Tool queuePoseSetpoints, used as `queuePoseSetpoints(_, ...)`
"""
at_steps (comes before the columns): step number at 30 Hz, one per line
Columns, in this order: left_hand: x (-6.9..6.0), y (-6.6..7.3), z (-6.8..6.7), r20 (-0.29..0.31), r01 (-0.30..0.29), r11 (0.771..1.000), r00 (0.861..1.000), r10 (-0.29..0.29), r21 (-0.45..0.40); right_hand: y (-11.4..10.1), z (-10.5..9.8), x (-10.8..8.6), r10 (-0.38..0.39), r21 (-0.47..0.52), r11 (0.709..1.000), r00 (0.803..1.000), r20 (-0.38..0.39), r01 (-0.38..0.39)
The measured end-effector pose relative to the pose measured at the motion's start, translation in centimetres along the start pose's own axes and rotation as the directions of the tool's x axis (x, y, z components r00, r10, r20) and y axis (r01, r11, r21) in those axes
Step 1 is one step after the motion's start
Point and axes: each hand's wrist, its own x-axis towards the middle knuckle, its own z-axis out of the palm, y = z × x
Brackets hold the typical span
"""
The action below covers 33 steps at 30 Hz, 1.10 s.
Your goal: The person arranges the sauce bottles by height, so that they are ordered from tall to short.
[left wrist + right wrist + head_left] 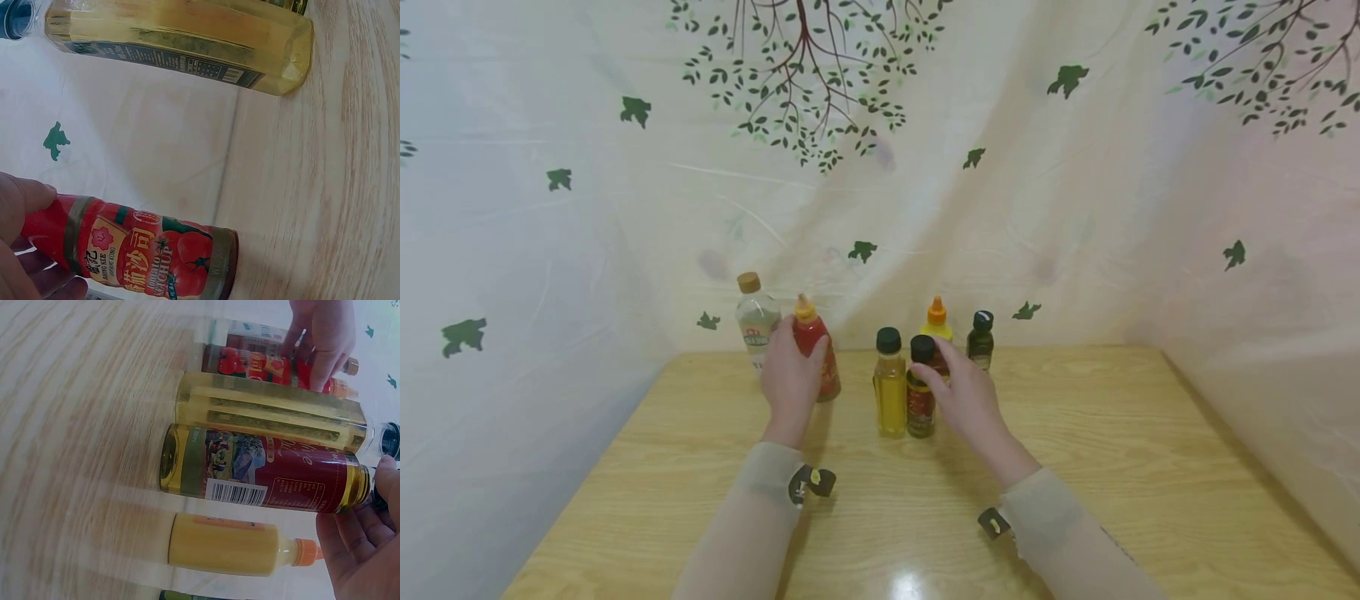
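My left hand (790,375) grips the upper part of a red ketchup bottle (829,382) with a pale yellow nozzle; in the left wrist view its tomato label (181,256) faces the camera. With thumb and fingers about the neck, my right hand (973,404) holds a small olive oil bottle (921,408) that has a black cap and a dark red label (287,469). Close beside that one, on its left, stands a taller bottle of yellow oil (891,400) with a dark green cap. Both held bottles look upright on or very near the tabletop.
Behind the ketchup, at left, is a clear bottle (756,312) with a brown cap. A yellow squeeze bottle (225,544) with an orange tip and a dark green bottle (980,342) stand at back right. The wooden table (1112,467) meets a leaf-patterned sheet (1090,208) behind.
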Motion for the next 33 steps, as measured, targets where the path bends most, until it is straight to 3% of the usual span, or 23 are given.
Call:
queuePoseSetpoints(8, 0.0, 0.8, -1.1, -0.025, -0.015, 0.997, 1.0, 0.013, -0.074, 0.0, 0.0, -0.1, 0.002, 0.001, 1.0, 1.0, 0.001, -0.002)
queuePoseSetpoints(12, -0.2, 1.8, -2.0, -0.102, -0.073, 0.995, 0.993, 0.066, -0.065, 0.0, 0.0, -0.2, 0.001, 0.0, 1.0, 1.0, 0.006, -0.001)
queuePoseSetpoints(16, -0.5, 2.9, -2.9, -0.171, -0.153, 0.987, 0.975, 0.144, -0.041, 0.1, 0.0, -0.1, 0.006, -0.005, 1.0, 1.0, 0.013, -0.006)
queuePoseSetpoints(21, -1.3, 4.8, -3.7, -0.18, -0.224, 0.972, 0.961, 0.208, -0.072, 0.0, 0.0, 0.0, 0.015, -0.001, 1.0, 1.0, 0.02, -0.015)
queuePoseSetpoints(25, -1.8, 6.1, -4.4, -0.118, -0.239, 0.954, 0.968, 0.22, -0.184, 0.0, 0.0, 0.1, 0.017, 0.003, 1.0, 1.0, 0.019, -0.017)
queuePoseSetpoints(29, -2.2, 6.9, -4.7, 0.019, -0.206, 0.932, 0.975, 0.222, -0.299, 0.0, 0.0, 0.1, 0.014, 0.004, 1.0, 1.0, 0.017, -0.014)
queuePoseSetpoints(33, -2.5, 7.2, -4.3, 0.133, -0.221, 0.912, 0.951, 0.28, -0.345, 0.1, 0.0, 0.1, 0.017, 0.004, 1.0, 1.0, 0.015, -0.017)
